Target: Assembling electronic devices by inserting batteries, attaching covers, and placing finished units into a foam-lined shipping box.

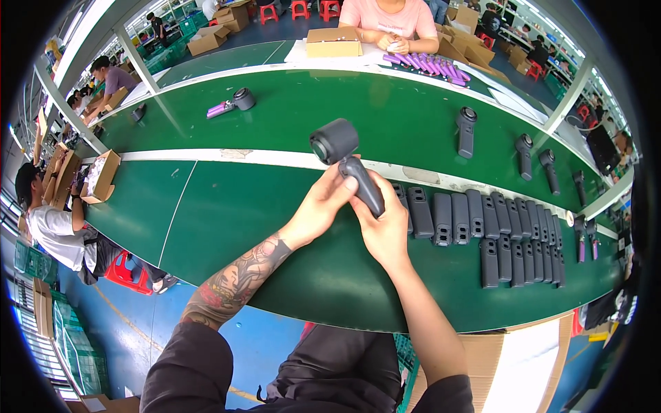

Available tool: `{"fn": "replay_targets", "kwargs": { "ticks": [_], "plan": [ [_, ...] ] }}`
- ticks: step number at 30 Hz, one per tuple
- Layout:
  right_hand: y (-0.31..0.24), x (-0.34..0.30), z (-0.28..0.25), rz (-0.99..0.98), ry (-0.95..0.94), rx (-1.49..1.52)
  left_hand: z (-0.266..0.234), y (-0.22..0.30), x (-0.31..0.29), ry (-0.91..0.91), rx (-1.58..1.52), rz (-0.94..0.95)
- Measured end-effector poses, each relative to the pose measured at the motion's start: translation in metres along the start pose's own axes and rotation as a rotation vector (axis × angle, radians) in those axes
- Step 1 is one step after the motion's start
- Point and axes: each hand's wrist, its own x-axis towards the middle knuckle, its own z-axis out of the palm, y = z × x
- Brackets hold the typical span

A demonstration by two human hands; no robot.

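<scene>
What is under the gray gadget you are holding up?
Below the gray gadget lies the green table. Both hands, left and right, wrap its handle, hiding part of it and some table.

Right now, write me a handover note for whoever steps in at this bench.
Left hand: grips the dark grey handheld device near the top of its handle, thumb against it.
Right hand: wrapped round the lower handle from below.
The device is held up above the green belt, its round head up and to the left.
Dark grey handle shells lie in rows on the belt to the right.
More assembled devices lie on the far lane.
Done: the head sits on the handle in hand.
Left: the rows of shells are untouched.
</scene>
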Motion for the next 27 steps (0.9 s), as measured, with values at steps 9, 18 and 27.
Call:
{"fn": "replay_targets", "kwargs": {
  "ticks": [9,18,27],
  "plan": [
    [-0.001,0.009,-0.019,0.474,-0.407,0.635,-0.015,0.000,0.004,-0.031,-0.269,-0.193],
    [-0.017,0.006,-0.013,-0.089,-0.016,-0.406,-0.034,-0.011,0.023,0.069,-0.104,-0.201],
    [0.004,-0.006,-0.007,-0.286,-0.150,-0.698,-0.057,-0.042,0.144,0.240,0.358,-0.016]
  ]
}}
